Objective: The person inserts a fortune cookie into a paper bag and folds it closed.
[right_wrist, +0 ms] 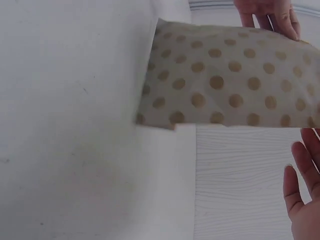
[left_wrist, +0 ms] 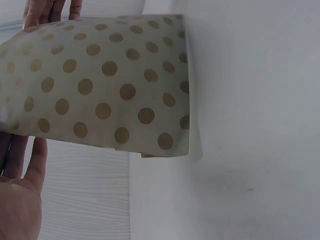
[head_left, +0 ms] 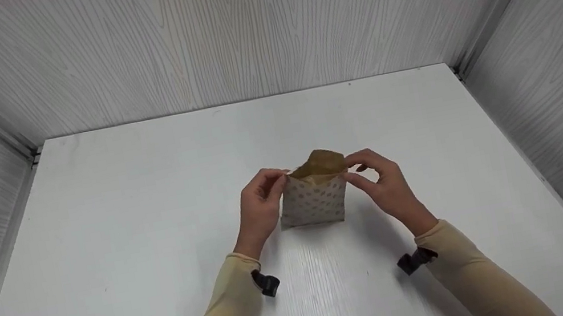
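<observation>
A small paper bag (head_left: 314,201), pale with brown polka dots and a plain brown inside, stands between the two hands in the head view. Its mouth gapes, the back flap rising above the front edge. My left hand (head_left: 260,202) pinches the left corner of the mouth between thumb and fingers. At the right corner, my right hand (head_left: 385,180) pinches the rim the same way. Both wrist views show the dotted front of the paper bag (left_wrist: 102,85) up close, its bottom edge near the white table. No contents are visible inside the bag.
The white table (head_left: 122,209) spreads around the hands. A wood-grain panel (head_left: 235,27) rises at its back edge, with similar panels at left and right. Each sleeved wrist wears a black camera strap (head_left: 267,283).
</observation>
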### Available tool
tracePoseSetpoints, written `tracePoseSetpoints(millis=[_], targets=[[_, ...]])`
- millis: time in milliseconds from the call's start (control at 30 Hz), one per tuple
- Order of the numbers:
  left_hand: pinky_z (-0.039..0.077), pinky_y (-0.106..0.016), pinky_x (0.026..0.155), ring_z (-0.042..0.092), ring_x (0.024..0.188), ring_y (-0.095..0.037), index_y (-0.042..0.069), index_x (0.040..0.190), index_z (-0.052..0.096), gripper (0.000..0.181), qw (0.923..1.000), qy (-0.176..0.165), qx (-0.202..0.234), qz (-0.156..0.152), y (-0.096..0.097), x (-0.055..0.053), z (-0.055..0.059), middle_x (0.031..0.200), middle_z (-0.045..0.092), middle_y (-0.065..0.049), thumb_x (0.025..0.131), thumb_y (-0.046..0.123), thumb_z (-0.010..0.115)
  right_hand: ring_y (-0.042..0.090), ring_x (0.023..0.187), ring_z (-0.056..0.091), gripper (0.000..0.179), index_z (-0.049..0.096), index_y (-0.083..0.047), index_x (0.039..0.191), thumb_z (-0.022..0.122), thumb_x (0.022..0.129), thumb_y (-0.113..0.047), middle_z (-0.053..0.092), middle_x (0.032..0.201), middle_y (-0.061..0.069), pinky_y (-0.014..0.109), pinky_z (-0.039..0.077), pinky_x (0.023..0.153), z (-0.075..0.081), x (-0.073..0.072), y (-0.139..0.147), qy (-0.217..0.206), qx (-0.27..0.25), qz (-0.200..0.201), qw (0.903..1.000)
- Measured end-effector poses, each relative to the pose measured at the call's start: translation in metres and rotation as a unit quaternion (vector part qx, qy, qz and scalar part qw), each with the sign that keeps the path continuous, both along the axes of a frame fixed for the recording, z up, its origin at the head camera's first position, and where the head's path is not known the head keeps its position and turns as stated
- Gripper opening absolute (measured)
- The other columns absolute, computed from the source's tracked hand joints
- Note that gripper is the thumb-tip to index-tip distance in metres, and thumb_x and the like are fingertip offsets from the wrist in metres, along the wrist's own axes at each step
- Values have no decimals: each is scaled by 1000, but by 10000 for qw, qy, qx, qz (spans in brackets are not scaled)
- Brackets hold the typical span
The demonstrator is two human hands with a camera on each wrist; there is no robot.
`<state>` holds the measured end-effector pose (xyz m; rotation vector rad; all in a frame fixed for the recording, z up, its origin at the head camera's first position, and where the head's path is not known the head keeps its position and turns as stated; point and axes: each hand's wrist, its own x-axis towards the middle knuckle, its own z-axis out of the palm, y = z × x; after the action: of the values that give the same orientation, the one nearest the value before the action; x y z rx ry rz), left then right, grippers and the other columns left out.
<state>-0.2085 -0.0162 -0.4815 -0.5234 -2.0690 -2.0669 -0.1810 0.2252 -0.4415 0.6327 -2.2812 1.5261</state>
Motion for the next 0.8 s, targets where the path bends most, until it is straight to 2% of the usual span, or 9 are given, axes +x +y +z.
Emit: tracePoseSetpoints(millis=[100, 267, 433, 567, 800], targets=[[53, -32, 80, 62, 93, -21, -4, 104, 66, 11, 10000, -8, 24, -68, 1, 5, 7, 105, 67, -9, 97, -1, 58, 19, 101, 60, 19, 69, 4, 110, 66, 92, 1, 67, 105, 14, 47, 49, 87, 0, 0, -2, -156, 59, 83, 9998], [54, -32, 80, 63, 90, -23, -7, 101, 65, 9, 9998, 74, 137, -128, -1, 14, 23, 102, 67, -12, 97, -2, 58, 19, 88, 62, 10, 72, 4, 98, 66, 91, 4, 68, 94, 14, 32, 52, 80, 0, -1, -3, -52, -77, -39, 9999], [54, -30, 78, 63, 87, -28, -8, 100, 62, 7, 9999, 113, 114, 6, -4, 14, 22, 95, 66, -14, 96, -5, 56, 21, 81, 62, 10, 71, 4, 92, 64, 89, 10, 67, 88, 14, 27, 51, 74, 0, -1, -2, 159, -121, -183, 9996], [53, -31, 78, 62, 87, -29, -7, 102, 59, 8, 9999, 53, -12, -91, -5, 14, 22, 93, 65, -15, 98, -4, 53, 19, 87, 64, 7, 69, 3, 94, 63, 92, 5, 68, 91, 11, 30, 51, 79, 0, 1, -5, -56, 75, -239, 9997], [49, -30, 76, 57, 87, -26, -4, 106, 57, 9, 9998, 32, -171, -135, -3, 16, 24, 95, 62, -12, 101, 0, 50, 19, 96, 62, 15, 68, 0, 107, 65, 95, -7, 68, 99, 4, 47, 48, 90, -2, 3, -7, -706, 197, -138, 9972]])
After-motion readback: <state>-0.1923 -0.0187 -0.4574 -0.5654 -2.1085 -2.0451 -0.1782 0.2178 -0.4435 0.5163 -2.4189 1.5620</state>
